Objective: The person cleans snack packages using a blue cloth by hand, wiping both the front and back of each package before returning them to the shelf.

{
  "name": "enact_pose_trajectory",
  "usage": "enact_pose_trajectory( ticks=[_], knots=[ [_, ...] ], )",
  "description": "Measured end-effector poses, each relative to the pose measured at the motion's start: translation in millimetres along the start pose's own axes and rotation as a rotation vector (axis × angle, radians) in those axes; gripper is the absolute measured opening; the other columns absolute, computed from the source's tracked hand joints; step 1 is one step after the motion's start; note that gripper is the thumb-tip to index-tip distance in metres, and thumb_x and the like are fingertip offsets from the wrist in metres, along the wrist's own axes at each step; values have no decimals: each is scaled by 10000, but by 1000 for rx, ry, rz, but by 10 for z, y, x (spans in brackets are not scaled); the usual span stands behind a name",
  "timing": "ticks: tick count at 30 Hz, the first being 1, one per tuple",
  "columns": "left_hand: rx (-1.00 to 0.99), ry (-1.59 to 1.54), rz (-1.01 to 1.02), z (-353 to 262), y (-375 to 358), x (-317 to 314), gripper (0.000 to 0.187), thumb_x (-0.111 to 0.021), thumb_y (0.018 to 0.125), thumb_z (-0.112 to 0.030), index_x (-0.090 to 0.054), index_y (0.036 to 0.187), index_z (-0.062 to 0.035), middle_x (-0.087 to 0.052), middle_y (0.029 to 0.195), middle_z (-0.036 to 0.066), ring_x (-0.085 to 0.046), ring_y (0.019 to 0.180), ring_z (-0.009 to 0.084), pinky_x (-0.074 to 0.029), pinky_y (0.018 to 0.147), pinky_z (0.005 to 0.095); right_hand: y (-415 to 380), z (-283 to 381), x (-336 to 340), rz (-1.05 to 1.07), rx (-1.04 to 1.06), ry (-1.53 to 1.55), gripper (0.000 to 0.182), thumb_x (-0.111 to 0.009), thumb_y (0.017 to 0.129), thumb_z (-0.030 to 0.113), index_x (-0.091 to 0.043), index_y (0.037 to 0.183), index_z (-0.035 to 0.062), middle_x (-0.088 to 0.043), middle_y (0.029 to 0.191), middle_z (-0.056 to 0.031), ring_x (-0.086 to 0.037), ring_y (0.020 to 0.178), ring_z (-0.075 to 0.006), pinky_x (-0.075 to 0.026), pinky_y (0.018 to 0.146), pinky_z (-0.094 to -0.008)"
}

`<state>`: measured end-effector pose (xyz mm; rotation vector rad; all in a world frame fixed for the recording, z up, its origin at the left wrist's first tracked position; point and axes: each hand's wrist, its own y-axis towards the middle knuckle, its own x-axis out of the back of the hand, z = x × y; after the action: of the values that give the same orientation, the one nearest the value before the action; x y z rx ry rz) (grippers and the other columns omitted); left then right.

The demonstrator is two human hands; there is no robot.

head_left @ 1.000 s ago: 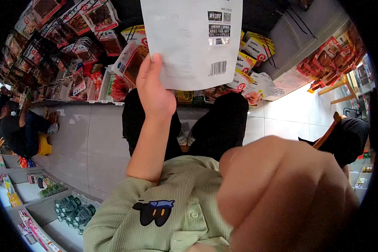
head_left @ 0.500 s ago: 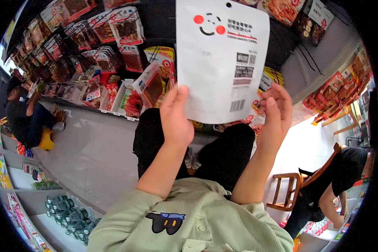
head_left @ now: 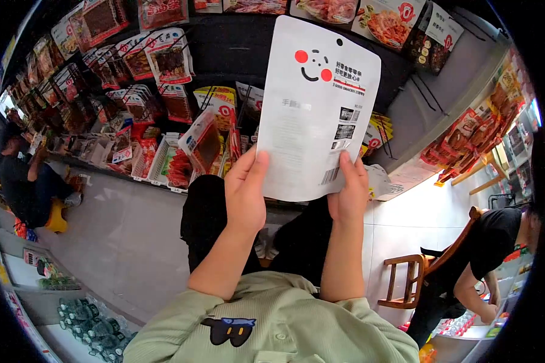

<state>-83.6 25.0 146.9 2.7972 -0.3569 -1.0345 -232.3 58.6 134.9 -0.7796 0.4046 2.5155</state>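
Observation:
A white snack pouch (head_left: 303, 121) with a smiling face, red cheeks and a barcode is held up before me, slightly tilted. At its lower left edge, my left hand (head_left: 246, 190) pinches it between thumb and fingers. My right hand (head_left: 350, 187) grips the lower right edge, thumb on the printed side and the fingers mostly behind. Behind the pouch, yellow snack packs (head_left: 221, 103) hang on the rack to the left, and more yellow packs (head_left: 378, 130) hang to the right.
Hooks with packaged snacks (head_left: 166, 57) line the dark display wall. White baskets (head_left: 163, 160) of red packs stand on the low shelf. A person sits on a yellow stool (head_left: 57, 216) at left; another bends near a wooden chair (head_left: 406, 281) at right. Bottles (head_left: 94, 323) fill a lower-left shelf.
My right hand has moved left and now grips the pouch's right edge, where it was beside it with fingers apart. The pouch has come lower and tilted clockwise.

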Motion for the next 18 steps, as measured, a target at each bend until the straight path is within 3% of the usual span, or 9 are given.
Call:
enact_pose_trajectory(
  ticks=[8,18],
  knots=[
    [-37,12,97,46,-4,-16,334,-436,937,-165,-492,1181,56,-577,1076,74,-525,958,98,-397,854,236,30,0,59,-36,43,-33,291,-502,897,148,-503,1139,-14,-591,1074,-77,-562,953,-158,-426,852,-299],
    [-62,97,1,149,66,86,326,-498,887,-111,-491,1170,50,-573,1105,92,-535,988,134,-392,882,264,-14,-105,-5,-76,36,-165,334,-550,873,156,-499,1154,-18,-579,1088,-67,-539,969,-151,-409,864,-288]
  ],
)
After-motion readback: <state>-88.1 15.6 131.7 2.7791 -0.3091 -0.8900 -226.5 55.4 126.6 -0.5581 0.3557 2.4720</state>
